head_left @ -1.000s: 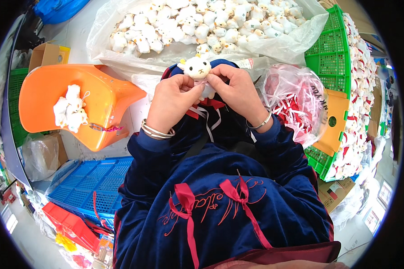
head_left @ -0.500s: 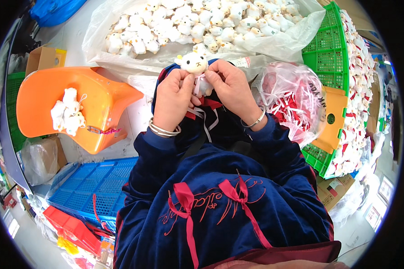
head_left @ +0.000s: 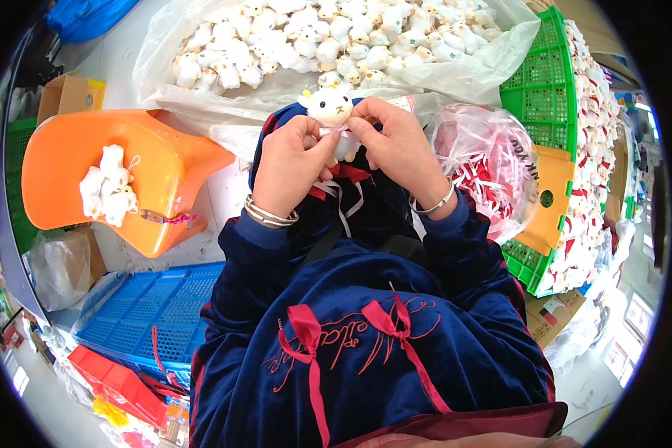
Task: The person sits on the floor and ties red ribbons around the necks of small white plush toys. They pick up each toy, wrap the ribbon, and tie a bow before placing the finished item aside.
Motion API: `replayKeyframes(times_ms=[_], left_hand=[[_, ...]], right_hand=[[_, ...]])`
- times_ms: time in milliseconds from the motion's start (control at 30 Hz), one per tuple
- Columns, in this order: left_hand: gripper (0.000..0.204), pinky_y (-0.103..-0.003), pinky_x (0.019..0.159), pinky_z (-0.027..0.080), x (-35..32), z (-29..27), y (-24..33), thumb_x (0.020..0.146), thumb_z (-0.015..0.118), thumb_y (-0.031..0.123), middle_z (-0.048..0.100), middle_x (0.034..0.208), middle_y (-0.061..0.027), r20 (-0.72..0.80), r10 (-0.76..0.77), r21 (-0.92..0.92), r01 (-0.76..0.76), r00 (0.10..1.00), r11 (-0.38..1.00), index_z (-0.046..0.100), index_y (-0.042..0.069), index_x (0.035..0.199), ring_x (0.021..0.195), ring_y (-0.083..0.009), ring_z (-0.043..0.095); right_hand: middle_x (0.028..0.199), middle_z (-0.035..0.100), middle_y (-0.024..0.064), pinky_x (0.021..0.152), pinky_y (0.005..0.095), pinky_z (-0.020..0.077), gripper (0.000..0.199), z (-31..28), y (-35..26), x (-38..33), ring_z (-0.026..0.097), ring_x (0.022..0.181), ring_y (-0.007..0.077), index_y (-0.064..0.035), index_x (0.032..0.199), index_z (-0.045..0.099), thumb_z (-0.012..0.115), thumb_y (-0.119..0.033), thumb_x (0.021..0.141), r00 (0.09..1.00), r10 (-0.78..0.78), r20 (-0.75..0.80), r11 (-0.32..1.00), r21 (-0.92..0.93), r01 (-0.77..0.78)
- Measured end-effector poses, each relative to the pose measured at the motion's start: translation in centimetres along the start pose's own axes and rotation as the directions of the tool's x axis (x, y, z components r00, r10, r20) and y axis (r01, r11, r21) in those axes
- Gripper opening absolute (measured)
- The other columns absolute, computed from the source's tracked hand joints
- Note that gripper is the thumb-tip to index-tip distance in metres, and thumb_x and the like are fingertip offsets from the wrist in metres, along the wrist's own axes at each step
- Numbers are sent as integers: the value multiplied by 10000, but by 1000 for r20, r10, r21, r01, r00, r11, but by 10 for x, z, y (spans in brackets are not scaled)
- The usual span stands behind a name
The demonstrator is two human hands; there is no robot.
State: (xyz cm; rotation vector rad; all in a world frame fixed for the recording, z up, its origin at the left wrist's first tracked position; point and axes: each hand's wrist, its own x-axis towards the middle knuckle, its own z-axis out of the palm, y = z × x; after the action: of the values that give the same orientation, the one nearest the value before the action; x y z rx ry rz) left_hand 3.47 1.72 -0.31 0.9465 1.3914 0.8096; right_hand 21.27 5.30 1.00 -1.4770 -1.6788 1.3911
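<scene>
A small white plush animal (head_left: 331,107) with black eyes and yellow horns faces up above my lap. My left hand (head_left: 297,158) is closed at its neck, thumb and fingers pinching a pale ribbon (head_left: 335,130). On the other side my right hand (head_left: 397,145) pinches at the same neck, closed on the ribbon too. The fingertips hide part of the ribbon and the toy's body. Red and white ribbon pieces (head_left: 349,173) lie on my dark lap just below the hands.
Many white plush toys (head_left: 306,41) lie on plastic sheeting ahead. At left, an orange stool (head_left: 60,168) holds several plush toys and a small thread snipper (head_left: 153,216). A bag of ribbons (head_left: 493,179) stands right, beside a green crate (head_left: 541,71). A blue crate (head_left: 145,306) sits near left.
The toy and both hands have shifted slightly right. My fingers have drawn in closer at the neck, and the ribbon tail that hung down the toy's front no longer shows.
</scene>
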Motion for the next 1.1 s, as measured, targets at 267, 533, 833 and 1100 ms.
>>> replayKeyframes(times_ms=[267, 533, 833, 1100], left_hand=[[231, -237, 469, 472, 5, 1, -8, 985, 671, 189, 686, 655, -61, -3, 20, -27, -20, 1000, 999, 652, -37, 942, 513, -77, 619], [222, -243, 476, 484, 4, 1, 0, 952, 690, 181, 692, 655, -69, -10, 51, 53, -51, 999, 997, 655, -35, 915, 513, -87, 631], [369, -352, 693, 550, 7, 0, -6, 874, 782, 244, 731, 891, -188, -143, 376, 488, -265, 916, 832, 626, -48, 1036, 787, -304, 719], [611, -370, 901, 546, 18, 0, -8, 848, 805, 263, 700, 1158, -258, -64, 255, 275, -229, 965, 934, 561, -106, 1269, 1064, -358, 700]], right_hand=[[757, 661, 47, 450, 244, 445, 110, 2, -6, -2, 616, 504, 102, 0, 977, 599, 586, -105, 1006, 986, 159, 44, 951, 263, -165], [782, 670, 54, 388, 230, 381, 87, -11, -6, 0, 535, 451, 74, -2, 989, 598, 631, -82, 978, 965, 200, 168, 929, 280, -241], [782, 685, 62, 480, 242, 454, 157, -8, 9, 1, 582, 537, 80, 34, 987, 630, 713, -72, 906, 997, 35, 69, 998, 44, -39], [793, 694, 63, 576, 230, 516, 103, -13, -5, 0, 688, 709, 97, 13, 969, 629, 682, -63, 923, 973, 211, 97, 967, 124, -222]])
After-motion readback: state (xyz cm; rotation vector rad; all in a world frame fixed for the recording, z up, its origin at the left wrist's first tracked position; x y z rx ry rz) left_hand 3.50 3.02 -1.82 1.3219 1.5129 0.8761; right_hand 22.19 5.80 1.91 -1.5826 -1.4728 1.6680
